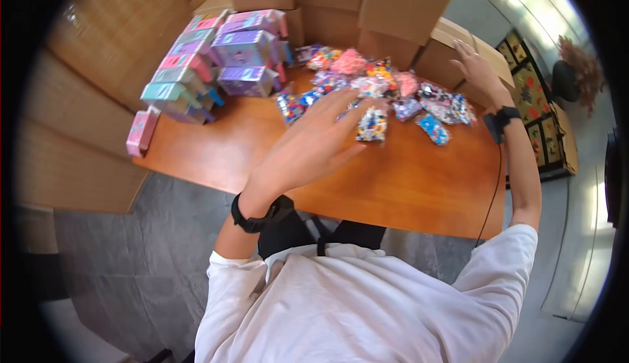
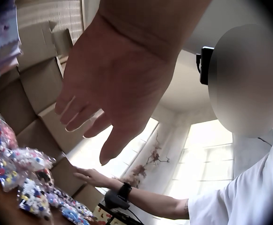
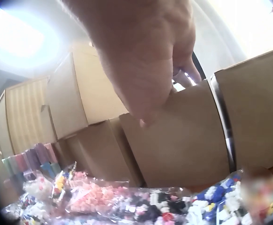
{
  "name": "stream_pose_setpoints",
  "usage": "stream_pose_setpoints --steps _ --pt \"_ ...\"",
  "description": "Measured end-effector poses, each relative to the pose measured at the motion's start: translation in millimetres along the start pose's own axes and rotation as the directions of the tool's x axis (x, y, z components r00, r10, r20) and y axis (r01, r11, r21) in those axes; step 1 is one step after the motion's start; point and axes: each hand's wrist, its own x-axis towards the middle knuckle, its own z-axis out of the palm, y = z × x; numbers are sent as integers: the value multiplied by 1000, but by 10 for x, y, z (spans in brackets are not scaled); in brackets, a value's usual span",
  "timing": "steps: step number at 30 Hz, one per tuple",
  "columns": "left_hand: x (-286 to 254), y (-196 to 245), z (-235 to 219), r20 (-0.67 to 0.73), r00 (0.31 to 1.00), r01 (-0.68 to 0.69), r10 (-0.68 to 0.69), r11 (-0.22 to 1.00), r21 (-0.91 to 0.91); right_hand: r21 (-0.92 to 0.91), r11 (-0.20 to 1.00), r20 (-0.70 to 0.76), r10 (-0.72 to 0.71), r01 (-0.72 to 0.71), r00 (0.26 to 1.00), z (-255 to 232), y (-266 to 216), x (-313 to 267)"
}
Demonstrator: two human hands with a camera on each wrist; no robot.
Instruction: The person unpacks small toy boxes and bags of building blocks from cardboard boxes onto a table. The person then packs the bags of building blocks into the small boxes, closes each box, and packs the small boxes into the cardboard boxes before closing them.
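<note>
My left hand [image 1: 308,143] is raised over the middle of the table, empty, its fingers extended. In the left wrist view the same hand [image 2: 118,84] hangs in the air with fingers and thumb apart. Beneath it in the head view lie clear bags of small colourful pieces [image 1: 372,124], partly hidden by the hand. My right hand [image 1: 478,71] reaches to the far right, at a cardboard box [image 1: 442,61]. In the right wrist view, that hand [image 3: 146,61] overlaps the box's top edge [image 3: 178,136], thumb in front and fingers partly hidden.
Stacked pastel boxes [image 1: 246,48] stand at the table's back left, with a single pink box [image 1: 141,132] near the left edge. Cardboard boxes [image 1: 400,6] line the back. A blue bag [image 1: 433,129] lies right of centre on the wooden table [image 1: 393,186]. A cable [image 1: 495,199] hangs from the right wrist.
</note>
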Motion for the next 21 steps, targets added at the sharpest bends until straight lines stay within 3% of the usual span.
stream_pose_setpoints --steps 3,5,6,8,10,13,14,16,17,19,21 --pt "-698 -235 -349 -159 969 190 -190 982 -20 75 997 -93 -15 22 996 -225 -186 -215" --pt "-1122 -448 -586 -300 898 332 -322 943 -20 114 993 -181 5 16 984 -515 -583 -512" --pt "-1331 -553 -716 -338 878 358 -338 934 -4 150 989 -257 33 6 966 -623 -828 -725" --pt "-1669 -729 -916 -380 857 379 -348 925 6 396 916 -269 181 -63 946 -777 -1300 -1147" --pt "-1917 -885 -1063 -496 812 432 -309 889 154 547 830 -248 289 -113 925 -879 -1855 -1598" --pt "-2051 -1248 -1397 -501 782 530 -372 820 218 574 775 -150 417 -265 896 -752 -2422 -2259" --pt "-2035 -1356 -1491 -494 784 528 -376 822 212 604 731 -101 466 -318 879 -716 -2602 -2412" --pt "-1925 -1572 -1680 -514 840 413 -175 821 395 622 687 -61 521 -376 852 -647 -2861 -2626" --pt "-1894 -1667 -1754 -501 849 396 -170 832 389 640 640 -26 571 -425 821 -641 -2974 -2709" --pt "-1824 -1896 -1842 -370 923 298 -101 797 526 652 610 -18 605 -450 796 -671 -3134 -2777" --pt "-1827 -2180 -1900 -278 952 273 -128 765 583 672 587 -35 635 -452 772 -698 -3204 -2775"
